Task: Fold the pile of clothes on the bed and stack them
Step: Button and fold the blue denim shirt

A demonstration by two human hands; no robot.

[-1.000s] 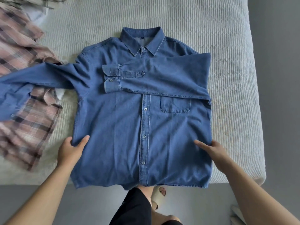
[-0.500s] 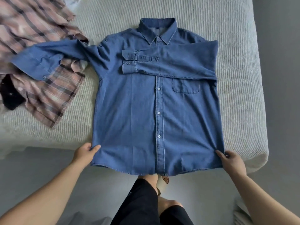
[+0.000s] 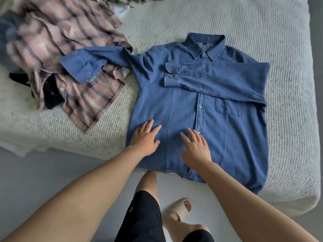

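Head view: denim shirt (image 3: 225, 130) lies front-up, buttoned, on the bed (image 3: 288, 119), collar at far end, hem hanging just over the near edge. Left hand (image 3: 146, 137) flat on the shirt's lower left panel, fingers straight and spread, palm down, pressing the cloth, not grasping. Right hand (image 3: 195, 149) likewise flat w/ fingers splayed, just right of the left hand, beside the button placket (image 3: 201, 112); nothing pinched or curled round. Both hands near each other, apart, not touching.

Beyond the hands, toward the collar, one sleeve (image 3: 218, 79) is folded across the chest, cuff pointing left, covering the top of the chest pocket (image 3: 230, 107). Pocket sits up and right of the right hand. Other sleeve (image 3: 97, 63) stretches out far left of the left hand, unfolded, its cuff end resting on a pink plaid shirt (image 3: 87, 100).

Left of and beyond the left hand: unfolded pile (image 3: 52, 37) of plaid garments, blurred, w/ a dark item (image 3: 50, 95) tucked in it. Below the hands: person's leg in black shorts (image 3: 145, 215), foot in a beige slide (image 3: 176, 212) on the floor.
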